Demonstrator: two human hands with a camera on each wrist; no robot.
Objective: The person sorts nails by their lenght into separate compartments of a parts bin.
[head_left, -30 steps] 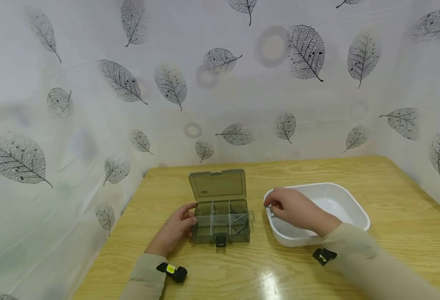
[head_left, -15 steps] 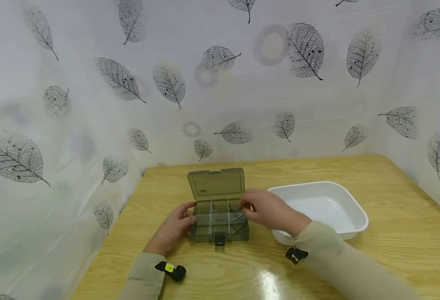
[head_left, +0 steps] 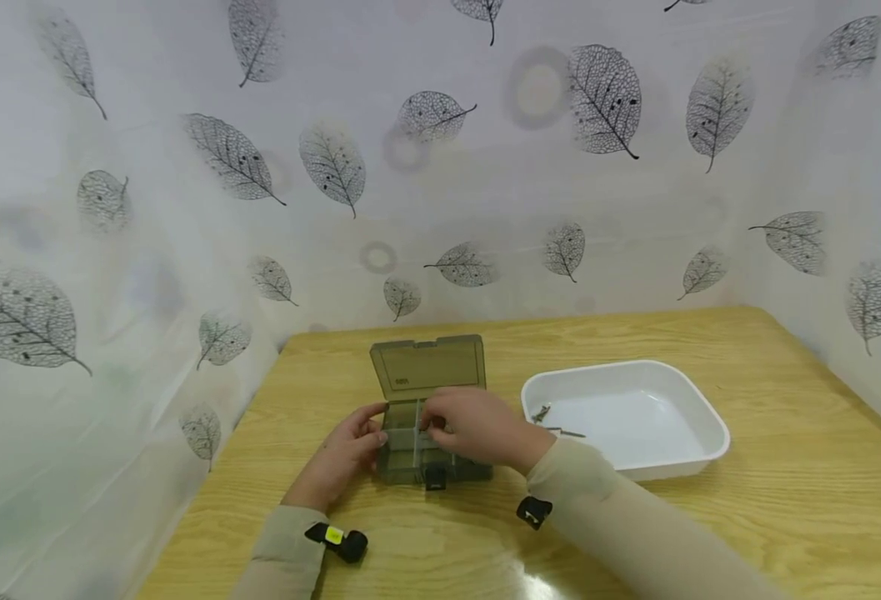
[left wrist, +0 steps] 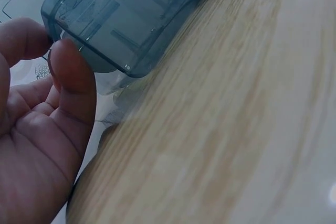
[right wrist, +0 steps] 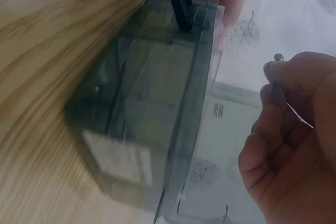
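Note:
A see-through grey compartment box (head_left: 397, 468) stands on the table with its lid (head_left: 428, 367) tipped up. My left hand (head_left: 346, 450) grips its left end; in the left wrist view the thumb (left wrist: 73, 66) and a finger meet at the corner of the box (left wrist: 126, 19). Above the middle compartments is my right hand (head_left: 478, 425). Between its thumb and fingers it pinches a thin metal fastener with a round head (right wrist: 279, 56), whose shank is partly hidden by the fingers. Dark slender pieces show through the wall of the box (right wrist: 157, 77) in the right wrist view.
Right of the box is a white tray (head_left: 658, 421), with a few small metal pieces (head_left: 541, 412) at its left end and a thin long one (head_left: 571, 432) near them. A leaf-patterned curtain (head_left: 432, 200) hangs behind the wooden table (head_left: 800, 467).
My right hand has moved left from the tray's left rim, past the box's right compartments, to over its middle. My left hand has stayed at the box's left end.

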